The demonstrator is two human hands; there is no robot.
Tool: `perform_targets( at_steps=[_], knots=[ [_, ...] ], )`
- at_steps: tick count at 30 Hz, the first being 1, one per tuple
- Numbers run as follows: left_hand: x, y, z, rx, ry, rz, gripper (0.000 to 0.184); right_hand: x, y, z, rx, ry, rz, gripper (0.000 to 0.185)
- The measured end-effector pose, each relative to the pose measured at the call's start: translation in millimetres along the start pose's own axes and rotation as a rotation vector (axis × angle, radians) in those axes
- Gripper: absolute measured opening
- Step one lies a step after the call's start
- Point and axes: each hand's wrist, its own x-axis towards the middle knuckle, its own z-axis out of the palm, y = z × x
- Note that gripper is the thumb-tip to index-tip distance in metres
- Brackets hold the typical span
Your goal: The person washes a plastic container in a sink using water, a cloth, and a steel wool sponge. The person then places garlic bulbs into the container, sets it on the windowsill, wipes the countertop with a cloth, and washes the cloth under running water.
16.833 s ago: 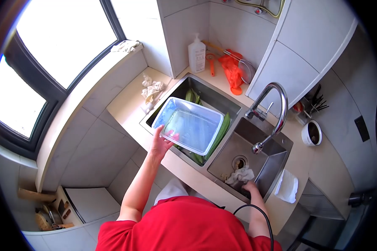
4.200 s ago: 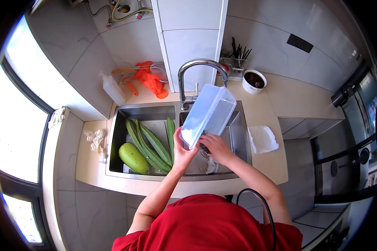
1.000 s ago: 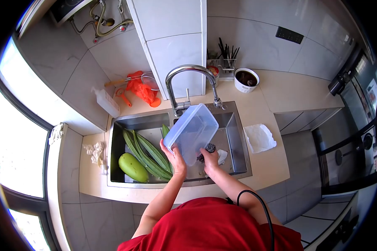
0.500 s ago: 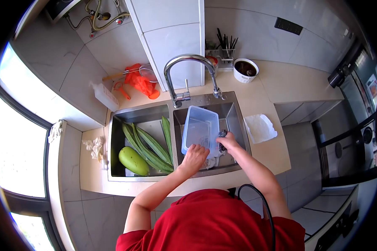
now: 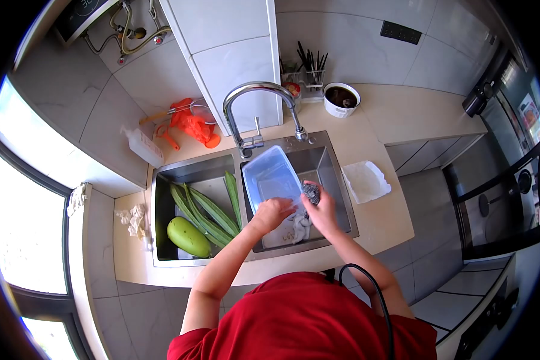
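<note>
A translucent bluish plastic container sits tilted over the right sink basin. My left hand is closed on its near edge; some of the fingertips are hard to make out. In my right hand is a dark grey steel wool scrubber, gripped close to the container's near right corner. A whitish, wet-looking cloth or rag lies in the basin below my hands. The chrome faucet arches above the container's far end.
The left basin holds several long green ridged gourds and a fat green melon-like one. A white tray or lid lies right of the sink. Behind stand a white tub of dark liquid, a plastic bottle and a red bag.
The container has turned, its far end swinging left. My right hand has brought the scrubber left, nearer my left hand. The whole view has shifted slightly.
</note>
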Motion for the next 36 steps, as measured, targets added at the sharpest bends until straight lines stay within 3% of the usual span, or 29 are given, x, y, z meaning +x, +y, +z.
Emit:
perform_targets(
  at_steps=[2,4,6,9,12,13,15,17,19,25,28,29,31,32,34,36],
  knots=[
    [7,-3,-5,-0.58,-0.107,-0.133,0.018,14,8,-8,0.331,-0.03,0.218,0.029],
    [12,5,-16,-0.718,-0.161,-0.219,0.019,17,-10,-16,0.431,-0.037,0.273,0.031],
    [15,8,-19,-0.904,-0.181,-0.314,0.018,13,-25,-15,-0.097,-0.066,-0.386,0.04],
    [14,-5,0,-1.145,-0.054,-0.276,0.018,4,-40,-8,-0.356,-0.116,-0.559,0.049],
    [15,11,-25,-1.163,-0.103,-0.348,0.02,32,-22,-12,-0.168,-0.119,-0.399,0.045],
    [13,14,-30,-1.162,-0.104,-0.346,0.02,44,-9,-12,-0.016,-0.168,-0.198,0.041],
    [8,14,-37,-1.096,-0.14,-0.263,0.024,49,0,-20,0.03,-0.325,-0.12,0.04],
    [1,9,-39,-1.126,-0.148,-0.262,0.027,30,-39,-20,-0.087,-0.28,-0.38,0.039],
    [-6,7,-47,-1.163,-0.165,-0.268,0.03,28,-53,-21,-0.126,-0.275,-0.411,0.038],
    [-20,17,-85,-1.368,-0.298,-0.259,0.034,79,18,-20,0.216,-0.525,0.119,0.04],
    [-30,10,-86,-1.456,-0.251,-0.321,0.034,81,21,-17,0.253,-0.513,0.212,0.039],
    [-33,8,-85,-1.5,-0.223,-0.369,0.034,78,20,-15,0.254,-0.514,0.212,0.039],
    [-28,5,-80,-1.42,-0.267,-0.293,0.033,65,-23,-13,0.24,-0.598,-0.048,0.038],
    [-29,4,-78,-1.436,-0.247,-0.325,0.032,56,-45,-14,0.242,-0.602,-0.042,0.038],
    [-27,4,-80,-1.446,-0.237,-0.352,0.031,46,-80,-19,0.065,-0.533,-0.357,0.04],
    [-28,7,-87,-1.462,-0.202,-0.354,0.031,49,-78,-19,0.112,-0.527,-0.316,0.039]
  ],
)
